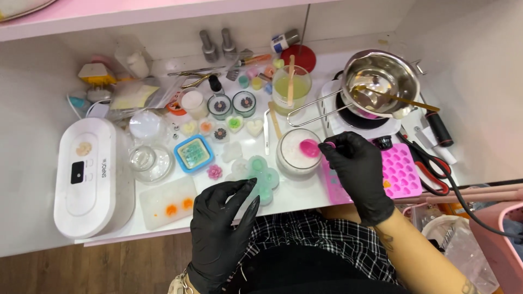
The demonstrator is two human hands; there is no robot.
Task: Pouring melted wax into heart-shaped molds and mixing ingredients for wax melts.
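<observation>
My right hand (357, 166), in a black glove, pinches the handle of a small pink spoon (309, 147) whose bowl sits over a round glass jar (298, 153) of white granules. My left hand (222, 218), also in a black glove, hovers at the table's front edge with its fingers apart and holds nothing. Its fingertips are close to a pale green flower-shaped mould (261, 175). A pink silicone mould (402, 173) with small heart cavities lies just right of my right hand.
A steel pot (381, 79) with a long handle sits on a small hot plate at the back right. A white box-shaped machine (92, 177) stands at the left. A cup of yellow-green liquid (291, 87), small moulds, jars, scissors (433, 166) and bottles crowd the white table.
</observation>
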